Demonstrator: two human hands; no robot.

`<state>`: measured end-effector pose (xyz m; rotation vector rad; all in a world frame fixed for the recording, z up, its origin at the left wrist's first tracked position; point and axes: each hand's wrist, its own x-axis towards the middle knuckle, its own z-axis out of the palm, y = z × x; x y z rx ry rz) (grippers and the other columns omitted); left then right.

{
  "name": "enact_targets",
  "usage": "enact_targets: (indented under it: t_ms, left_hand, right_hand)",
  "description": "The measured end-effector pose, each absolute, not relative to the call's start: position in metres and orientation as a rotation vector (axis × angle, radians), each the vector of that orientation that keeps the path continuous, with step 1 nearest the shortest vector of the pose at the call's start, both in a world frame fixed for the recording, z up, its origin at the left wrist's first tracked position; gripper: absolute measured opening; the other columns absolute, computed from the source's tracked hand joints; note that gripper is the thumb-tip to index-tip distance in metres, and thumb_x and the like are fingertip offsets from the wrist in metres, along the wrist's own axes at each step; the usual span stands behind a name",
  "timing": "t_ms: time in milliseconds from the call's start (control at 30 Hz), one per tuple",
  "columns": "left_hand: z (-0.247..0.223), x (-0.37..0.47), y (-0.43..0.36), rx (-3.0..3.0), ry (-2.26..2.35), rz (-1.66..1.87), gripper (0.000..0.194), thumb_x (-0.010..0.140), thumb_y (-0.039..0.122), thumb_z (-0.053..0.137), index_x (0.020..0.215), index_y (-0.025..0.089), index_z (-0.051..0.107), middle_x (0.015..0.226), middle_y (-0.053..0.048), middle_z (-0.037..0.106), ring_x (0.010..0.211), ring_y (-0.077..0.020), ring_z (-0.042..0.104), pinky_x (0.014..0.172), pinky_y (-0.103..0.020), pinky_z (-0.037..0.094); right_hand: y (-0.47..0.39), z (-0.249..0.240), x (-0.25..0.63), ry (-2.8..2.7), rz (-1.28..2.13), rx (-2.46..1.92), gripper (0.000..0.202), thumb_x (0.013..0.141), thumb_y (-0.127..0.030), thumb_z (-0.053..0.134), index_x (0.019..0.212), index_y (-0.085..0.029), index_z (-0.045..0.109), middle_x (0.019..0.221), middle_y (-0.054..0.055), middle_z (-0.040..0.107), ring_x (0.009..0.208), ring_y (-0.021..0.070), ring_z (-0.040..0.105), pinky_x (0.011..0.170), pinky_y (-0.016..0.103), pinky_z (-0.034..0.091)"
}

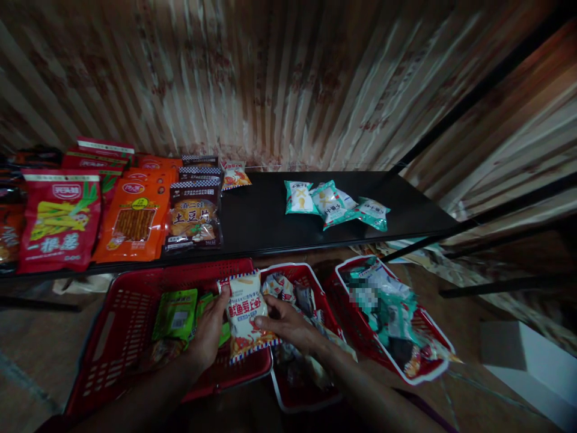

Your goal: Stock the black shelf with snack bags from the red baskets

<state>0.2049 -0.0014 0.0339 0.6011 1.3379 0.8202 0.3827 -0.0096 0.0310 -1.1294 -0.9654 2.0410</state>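
Between my two hands is a white snack bag (246, 314) with red lettering and a striped edge, held upright over the red baskets. My left hand (210, 328) grips its left side, fingers mostly behind it. From the right, my right hand (288, 325) pinches the bag's other side, thumb on the front. Below lie the large red basket (101, 328) with green packets (178, 314), and a smaller white-rimmed basket (311, 278) holding more bags. A similar white and orange bag (235, 174) stands on the black shelf (261, 219).
Red bags (61, 219), orange bags (133, 219) and dark brown bags (193, 216) stand in rows at the shelf's left. Several teal bags (333, 204) lie farther right. Another red basket (433, 331) holds teal bags. Black metal posts (478, 90) slant at right, near a white box (527, 367).
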Motion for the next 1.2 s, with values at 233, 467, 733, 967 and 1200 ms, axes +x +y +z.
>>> enact_targets:
  t_ms: [233, 467, 733, 967, 1200]
  left_hand:
    - [0.051, 0.207, 0.015, 0.644, 1.217, 0.909, 0.047, 0.076, 0.057, 0.052, 0.102, 0.019, 0.064, 0.105, -0.007, 0.069, 0.100, -0.0219, 0.063, 0.087, -0.033, 0.047]
    - [0.064, 0.229, 0.028, 0.778, 1.137, 1.021, 0.045, 0.079, 0.052, 0.052, 0.110, 0.019, 0.058, 0.111, -0.007, 0.066, 0.098, -0.0203, 0.063, 0.084, -0.032, 0.049]
    - [0.062, 0.241, 0.043, 1.335, 1.370, 1.201, 0.051, 0.084, 0.034, 0.049, 0.133, 0.021, 0.038, 0.132, -0.011, 0.050, 0.119, -0.0213, 0.050, 0.098, -0.039, 0.042]
    - [0.076, 0.237, 0.067, 1.794, 1.511, 1.162, 0.045, 0.085, 0.023, 0.042, 0.130, 0.019, 0.044, 0.150, -0.009, 0.024, 0.135, -0.0217, 0.028, 0.110, -0.040, 0.028]
    - [0.070, 0.234, 0.105, 1.972, 1.512, 1.159, 0.051, 0.083, 0.016, 0.040, 0.134, 0.014, 0.040, 0.149, -0.010, 0.028, 0.138, -0.0214, 0.021, 0.112, -0.040, 0.024]
  right_hand:
    - [-0.006, 0.038, 0.380, -1.022, 1.927, -1.148, 0.044, 0.067, -0.041, 0.073, 0.102, -0.018, 0.059, 0.092, 0.005, 0.068, 0.086, 0.0214, 0.064, 0.084, 0.040, 0.046]
    - [0.007, 0.058, 0.382, -1.023, 1.719, -1.143, 0.037, 0.072, -0.036, 0.070, 0.104, -0.020, 0.059, 0.098, 0.004, 0.069, 0.087, 0.0202, 0.064, 0.084, 0.037, 0.048]
    - [0.045, 0.073, 0.388, -1.061, 1.488, -1.250, 0.041, 0.070, -0.042, 0.070, 0.102, -0.018, 0.062, 0.095, 0.006, 0.070, 0.084, 0.0217, 0.064, 0.080, 0.037, 0.049]
    - [0.125, 0.081, 0.376, -1.148, 1.254, -1.259, 0.040, 0.064, -0.043, 0.072, 0.092, -0.016, 0.065, 0.086, 0.005, 0.070, 0.079, 0.0191, 0.063, 0.075, 0.031, 0.049]
    - [0.184, 0.078, 0.353, -1.168, 1.124, -1.319, 0.037, 0.066, -0.041, 0.068, 0.092, -0.016, 0.065, 0.086, 0.005, 0.070, 0.078, 0.0178, 0.062, 0.072, 0.030, 0.049]
